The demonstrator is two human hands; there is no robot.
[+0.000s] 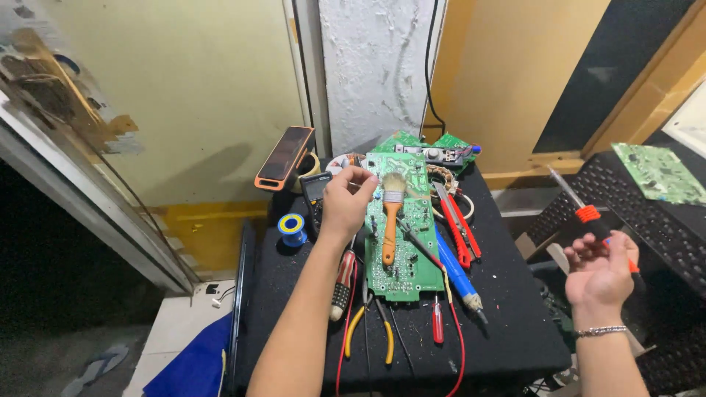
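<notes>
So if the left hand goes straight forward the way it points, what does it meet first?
Probably the brush lying on the green circuit board; the left hand hovers just beside its bristles, though depth is unclear.

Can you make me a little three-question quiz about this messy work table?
1. True or false: the paintbrush with the orange wooden handle lies on the long green circuit board.
2. Which hand holds the screwdriver with the orange and black grip?
A. left hand
B. right hand
C. neither
3. Fill in: the pliers with yellow handles lie near the table's ____ edge, below the board.

Key:
1. True, the brush rests lengthwise on the board.
2. B; the left hand's fingers are pinched together above the board's top corner, and what they hold is too small to tell.
3. Front.
</notes>
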